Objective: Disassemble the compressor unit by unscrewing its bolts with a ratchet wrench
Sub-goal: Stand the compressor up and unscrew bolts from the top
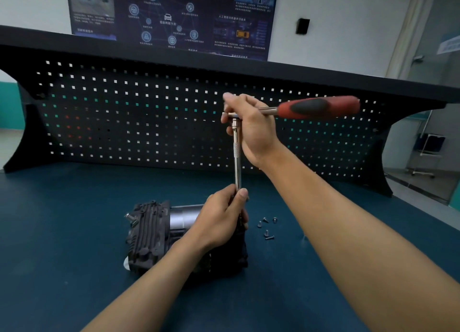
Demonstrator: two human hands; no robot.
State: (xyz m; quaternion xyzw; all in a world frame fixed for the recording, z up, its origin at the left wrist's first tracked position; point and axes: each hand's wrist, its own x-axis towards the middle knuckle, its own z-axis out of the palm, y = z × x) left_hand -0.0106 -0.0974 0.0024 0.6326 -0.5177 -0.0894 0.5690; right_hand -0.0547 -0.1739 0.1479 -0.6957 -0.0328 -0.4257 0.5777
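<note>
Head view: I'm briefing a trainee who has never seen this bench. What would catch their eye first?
First, the ratchet wrench, its red-and-black handle jutting right before the pegboard, the right hand gripping its head. Below, the left hand holds the extension bar upright over the black compressor unit; loose screws lie just right of it.

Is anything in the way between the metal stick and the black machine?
Nothing visible. The extension bar runs down to the compressor; the left hand grips its lower end, hiding the tip. The loose bolts lie aside.
</note>
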